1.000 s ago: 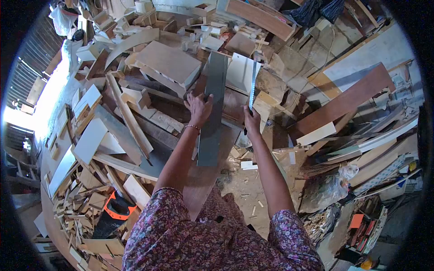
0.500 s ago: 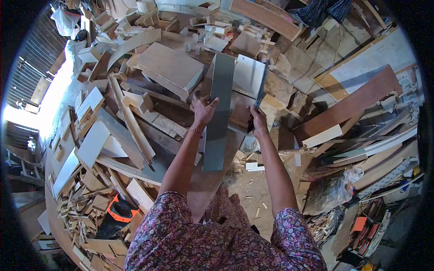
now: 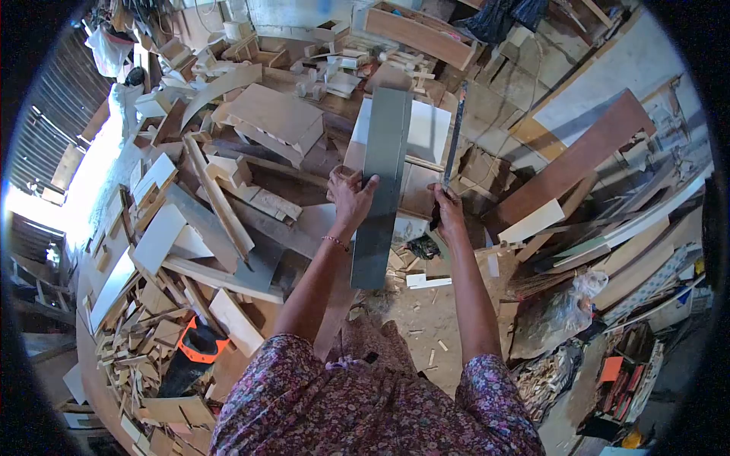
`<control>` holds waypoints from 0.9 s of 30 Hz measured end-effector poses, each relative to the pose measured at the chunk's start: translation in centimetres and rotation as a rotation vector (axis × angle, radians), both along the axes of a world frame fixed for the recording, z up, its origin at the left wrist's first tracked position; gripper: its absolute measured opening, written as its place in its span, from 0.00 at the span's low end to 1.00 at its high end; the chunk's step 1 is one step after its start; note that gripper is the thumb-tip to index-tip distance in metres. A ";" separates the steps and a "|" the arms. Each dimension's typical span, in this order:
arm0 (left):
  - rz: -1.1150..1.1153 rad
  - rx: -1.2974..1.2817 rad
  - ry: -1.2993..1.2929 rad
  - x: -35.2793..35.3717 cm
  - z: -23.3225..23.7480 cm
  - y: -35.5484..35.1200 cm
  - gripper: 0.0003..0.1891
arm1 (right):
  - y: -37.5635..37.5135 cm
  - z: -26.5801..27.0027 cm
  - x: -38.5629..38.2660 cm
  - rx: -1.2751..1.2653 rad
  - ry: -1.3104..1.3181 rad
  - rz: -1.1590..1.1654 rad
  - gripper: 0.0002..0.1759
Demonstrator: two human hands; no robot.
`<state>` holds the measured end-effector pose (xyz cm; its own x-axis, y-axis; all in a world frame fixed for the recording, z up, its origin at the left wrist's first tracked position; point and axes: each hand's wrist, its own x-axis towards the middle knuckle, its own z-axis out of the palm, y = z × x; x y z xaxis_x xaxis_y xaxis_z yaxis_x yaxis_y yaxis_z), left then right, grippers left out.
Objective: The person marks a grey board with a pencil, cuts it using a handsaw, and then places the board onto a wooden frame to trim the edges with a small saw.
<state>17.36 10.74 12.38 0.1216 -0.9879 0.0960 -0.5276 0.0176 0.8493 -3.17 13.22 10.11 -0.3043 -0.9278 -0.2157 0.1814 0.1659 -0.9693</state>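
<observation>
Clamping the grey board (image 3: pixel 382 197) at its left edge, the left hand (image 3: pixel 352 199) has its grip around it, between both hands; the right hand's (image 3: pixel 449 211) grip is wrapped round a thin blade's (image 3: pixel 457 125) dark handle. A saw (image 3: pixel 199 355) lies among offcuts (image 3: pixel 157 302).

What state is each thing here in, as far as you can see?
Left hand: gripping the grey board's left edge.
Grey board: held, slightly slanted.
Right hand: closed around a handle.
Long-bladed tool: held, blade pointing away.
Orange-handled saw: lying unheld.
White bag: hanging.
Wooden box: open-topped.
</observation>
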 end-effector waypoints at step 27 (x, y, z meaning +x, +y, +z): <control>0.249 0.474 -0.126 22.1 -2.3 43.2 0.22 | 40.0 -4.8 21.7 0.043 0.006 0.346 0.13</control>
